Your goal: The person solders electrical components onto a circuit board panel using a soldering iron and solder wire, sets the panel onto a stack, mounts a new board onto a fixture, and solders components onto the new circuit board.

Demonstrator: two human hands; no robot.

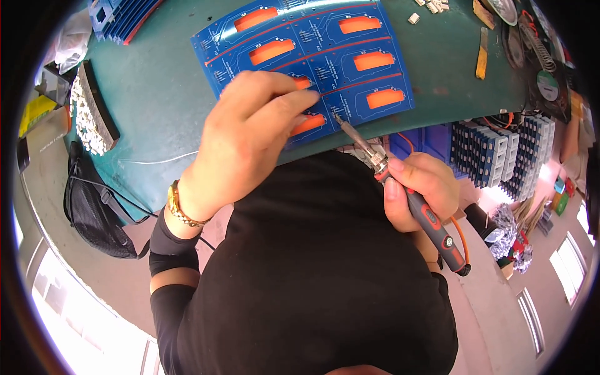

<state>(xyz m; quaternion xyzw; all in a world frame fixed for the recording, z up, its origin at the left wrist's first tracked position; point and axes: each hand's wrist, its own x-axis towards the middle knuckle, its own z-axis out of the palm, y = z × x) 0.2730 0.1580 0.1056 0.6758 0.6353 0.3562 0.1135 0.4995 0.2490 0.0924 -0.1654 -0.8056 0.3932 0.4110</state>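
Note:
A blue circuit board panel (350, 78) with several orange cut-outs lies at the front edge of the green table. In my right hand (425, 187) is a soldering iron (431, 222) with a grey and red handle. Its tip touches or nearly touches the panel's near edge, left of the nearest right-hand cut-out. My left hand (250, 131) is closed in a pinch over the panel's left half, fingertips close to that tip. A thin pale solder wire (159, 160) runs along the table and under this hand; its end between the fingers is hidden.
A curved dark tray (97, 109) of small white parts stands at the left. Several white connectors (414, 19) lie behind the panel. At the right are a yellow-handled tool (482, 53) and a coiled-spring iron holder (545, 56). Stacked blue boards (122, 19) sit at the far left.

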